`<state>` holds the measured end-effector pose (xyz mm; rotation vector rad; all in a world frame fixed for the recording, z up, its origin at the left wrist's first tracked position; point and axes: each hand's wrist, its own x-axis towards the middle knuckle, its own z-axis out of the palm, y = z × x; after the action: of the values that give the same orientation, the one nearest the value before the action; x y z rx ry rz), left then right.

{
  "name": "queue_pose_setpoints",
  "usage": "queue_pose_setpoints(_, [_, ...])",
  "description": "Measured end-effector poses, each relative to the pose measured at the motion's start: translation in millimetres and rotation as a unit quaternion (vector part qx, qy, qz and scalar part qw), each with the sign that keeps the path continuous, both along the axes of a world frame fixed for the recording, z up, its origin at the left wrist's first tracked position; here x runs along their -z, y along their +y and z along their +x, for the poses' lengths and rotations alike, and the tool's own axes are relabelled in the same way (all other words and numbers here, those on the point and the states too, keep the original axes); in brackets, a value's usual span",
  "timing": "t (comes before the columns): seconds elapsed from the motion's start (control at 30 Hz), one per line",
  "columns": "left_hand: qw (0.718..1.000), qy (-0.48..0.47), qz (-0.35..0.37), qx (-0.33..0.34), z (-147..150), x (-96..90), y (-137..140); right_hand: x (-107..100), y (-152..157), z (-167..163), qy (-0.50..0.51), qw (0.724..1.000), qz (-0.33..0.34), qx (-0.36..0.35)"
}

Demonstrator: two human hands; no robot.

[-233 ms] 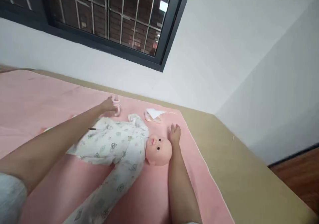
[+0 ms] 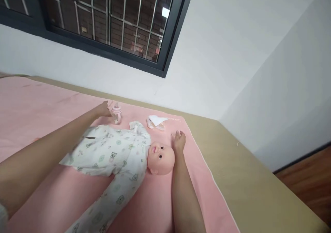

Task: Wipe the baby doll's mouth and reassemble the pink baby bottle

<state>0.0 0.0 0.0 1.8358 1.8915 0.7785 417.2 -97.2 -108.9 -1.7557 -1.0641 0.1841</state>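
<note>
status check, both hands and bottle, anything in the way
Left hand open beside upright baby bottle, contact unclear. Right hand by doll's head, holding nothing visible. No object seen between left hand and bottle.

The doll [image 2: 103, 153] lay on the mat [image 2: 155, 202], its head [image 2: 162, 159] toward the right, with the right hand [image 2: 179, 141] just right of the head and the left arm [image 2: 51, 141] across the doll's lower end. Behind the doll, the bottle [image 2: 117, 115] stood just right of the left hand [image 2: 103, 109], and the packet [image 2: 157, 121] lay farther right, before the wall [image 2: 124, 83] with the window [image 2: 129, 22].
</note>
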Motion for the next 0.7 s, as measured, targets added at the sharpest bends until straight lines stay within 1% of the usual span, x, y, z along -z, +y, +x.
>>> queue_pose_setpoints(0.07, [0.999, 0.029, -0.012, -0.021, -3.3, -19.2, -3.2, 0.5, -0.9, 1.5, -0.014, 1.0, 0.026, 0.009])
queue_pose_setpoints(0.13, [0.998, 0.056, 0.007, -0.025, 0.4, -39.7, -8.5, -0.1, -2.2, 2.1, -0.035, 0.997, 0.058, 0.023])
queue_pose_setpoints(0.17, [0.997, 0.067, 0.025, -0.015, 5.9, -48.9, -12.3, -1.0, -2.9, 1.9, -0.045, 0.996, 0.075, 0.033])
queue_pose_setpoints(0.23, [0.995, 0.077, 0.059, 0.029, 24.7, -62.8, -22.1, -3.8, -4.4, 0.2, -0.061, 0.991, 0.106, 0.05])
queue_pose_setpoints(0.3, [0.99, 0.071, 0.076, 0.094, 52.7, -68.9, -34.6, -7.9, -6.3, -3.4, -0.072, 0.987, 0.133, 0.054])
queue_pose_setpoints(0.33, [0.985, 0.065, 0.079, 0.14, 69.1, -68.9, -41.3, -10.1, -7.4, -5.8, -0.078, 0.985, 0.144, 0.049])
queue_pose_setpoints(0.4, [0.954, 0.045, 0.061, 0.292, 104.6, -63.7, -54.4, -14.1, -10.0, -11.1, -0.094, 0.982, 0.158, 0.032])
queue_pose_setpoints(0.43, [0.929, 0.04, 0.029, 0.367, 122.3, -59.2, -60.0, -15.7, -11.3, -13.8, -0.103, 0.982, 0.16, 0.022])
queue_pose_setpoints(0.47, [0.898, 0.051, -0.011, 0.437, 139.4, -53.7, -64.7, -16.9, -12.4, -16.1, -0.112, 0.981, 0.157, 0.011])
queue_pose_setpoints(0.5, [0.883, 0.054, -0.034, 0.466, 155.3, -47.8, -68.2, -17.7, -13.3, -18.2, -0.121, 0.981, 0.149, -0.004])
queue_pose_setpoints(0.57, [0.859, 0.06, -0.076, 0.503, 181.9, -35.4, -71.4, -18.0, -14.0, -21.3, -0.127, 0.983, 0.118, -0.053])
queue_pose_setpoints(0.63, [0.839, 0.072, -0.131, 0.524, 201.0, -24.1, -70.3, -16.7, -12.8, -23.8, -0.118, 0.983, 0.073, -0.12])
queue_pose_setpoints(0.7, [0.822, 0.08, -0.183, 0.534, 213.2, -14.7, -67.1, -14.5, -10.4, -26.7, -0.1, 0.978, 0.03, -0.18])
